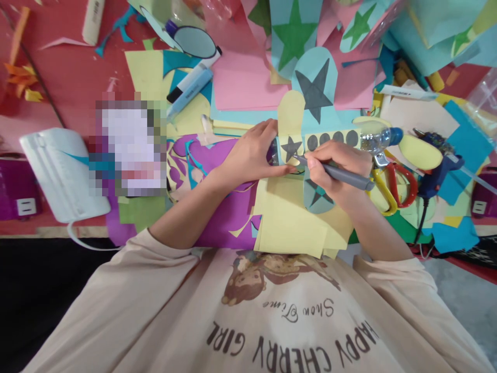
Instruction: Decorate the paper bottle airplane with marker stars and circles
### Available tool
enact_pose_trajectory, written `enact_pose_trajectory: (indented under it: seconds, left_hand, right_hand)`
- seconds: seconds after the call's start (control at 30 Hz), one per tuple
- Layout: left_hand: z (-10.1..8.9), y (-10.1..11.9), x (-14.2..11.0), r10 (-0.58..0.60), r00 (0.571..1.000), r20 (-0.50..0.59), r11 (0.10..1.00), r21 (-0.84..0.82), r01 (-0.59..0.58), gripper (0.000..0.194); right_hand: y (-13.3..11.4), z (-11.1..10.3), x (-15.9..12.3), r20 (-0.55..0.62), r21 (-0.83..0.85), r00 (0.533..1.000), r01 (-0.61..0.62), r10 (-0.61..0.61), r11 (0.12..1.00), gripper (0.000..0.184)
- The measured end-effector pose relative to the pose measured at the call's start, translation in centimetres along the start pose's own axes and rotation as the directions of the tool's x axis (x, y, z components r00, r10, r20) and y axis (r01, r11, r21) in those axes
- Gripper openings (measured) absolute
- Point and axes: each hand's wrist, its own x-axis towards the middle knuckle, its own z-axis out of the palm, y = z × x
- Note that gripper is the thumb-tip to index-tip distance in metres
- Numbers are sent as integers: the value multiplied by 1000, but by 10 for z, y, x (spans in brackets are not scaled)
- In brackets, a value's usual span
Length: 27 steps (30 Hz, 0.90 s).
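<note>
A plastic bottle (376,139) with a blue cap lies sideways in front of me, dressed in paper like a toy plane. Its light-blue wing (330,62) bears a dark grey star, and a row of dark dots runs along the yellow strip (325,150). My left hand (250,155) is closed around the bottle's left end, with the thumb along the near side. In my right hand (339,160) is a grey marker (345,175), held like a pen. Its tip touches or nearly touches a small grey star (290,147) on the yellow paper by my left hand.
Yellow paper sheets (293,223) and purple paper (225,220) lie nearest me. To the right are red-and-yellow scissors (403,186) and a blue glue gun (435,166). A light-blue marker (190,90) and a white corded device (64,176) are on the left. Paper scraps lie around.
</note>
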Motion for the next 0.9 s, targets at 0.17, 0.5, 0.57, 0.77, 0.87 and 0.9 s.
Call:
enact_pose_trajectory:
  seconds: [0.17, 0.5, 0.57, 0.77, 0.87, 0.9]
  left_hand:
    - [0, 0, 1, -2, 1000, 6, 1000, -4, 2, 96]
    - [-4, 4, 1, -41, 999, 17, 999, -8, 41, 97]
    - [-4, 4, 1, -40, 999, 22, 999, -12, 40, 98]
    - [-4, 4, 2, -42, 998, 35, 999, -6, 42, 98]
    - [-2, 4, 1, -58, 998, 29, 998, -6, 58, 99]
    - [-1, 4, 1, -62, 998, 24, 998, -8, 62, 99]
  right_hand:
    - [-1, -1, -3, 8, 37, 999, -34, 34, 999, 15]
    - [-1, -1, -3, -59, -13, 994, -88, 87, 996, 18]
    - [-1, 0, -3, -55, -15, 995, -88, 87, 996, 17]
    - [1, -3, -6, 11, -114, 996, -92, 93, 989, 25]
    - [1, -4, -4, 18, -89, 997, -77, 79, 993, 24]
    - [1, -4, -3, 16, -68, 997, -71, 72, 995, 24]
